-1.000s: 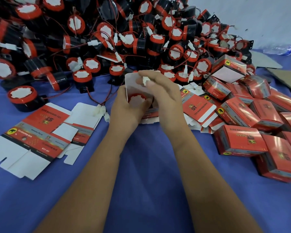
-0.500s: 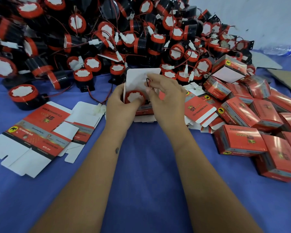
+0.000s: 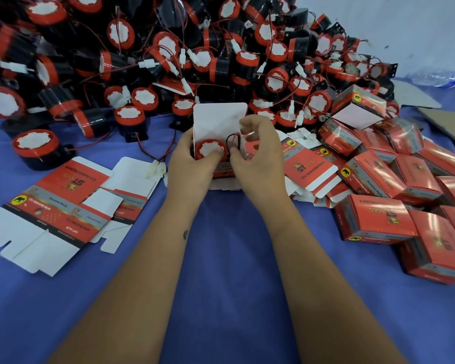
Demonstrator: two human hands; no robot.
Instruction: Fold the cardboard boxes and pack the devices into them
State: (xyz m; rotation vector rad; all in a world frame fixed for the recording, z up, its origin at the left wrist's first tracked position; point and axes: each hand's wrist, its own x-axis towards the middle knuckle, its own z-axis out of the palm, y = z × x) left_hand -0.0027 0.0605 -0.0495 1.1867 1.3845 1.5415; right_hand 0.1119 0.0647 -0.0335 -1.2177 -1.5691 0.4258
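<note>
The round red-rimmed device (image 3: pixel 211 151) has sunk deeper into the glossy cardboard box (image 3: pixel 221 119), both hands gripping: left (image 3: pixel 192 166) the box, right (image 3: pixel 258 158) its wires (image 3: pixel 233 143).

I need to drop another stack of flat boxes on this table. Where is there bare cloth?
The blue cloth is bare near the person, around and between the forearms, bordered by the flat boxes on the left and the packed boxes on the right. The far side is crowded by the device heap.

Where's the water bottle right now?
In the head view, the water bottle lies on its side at the far right edge of the table, beyond the boxes and right of the device pile.
</note>
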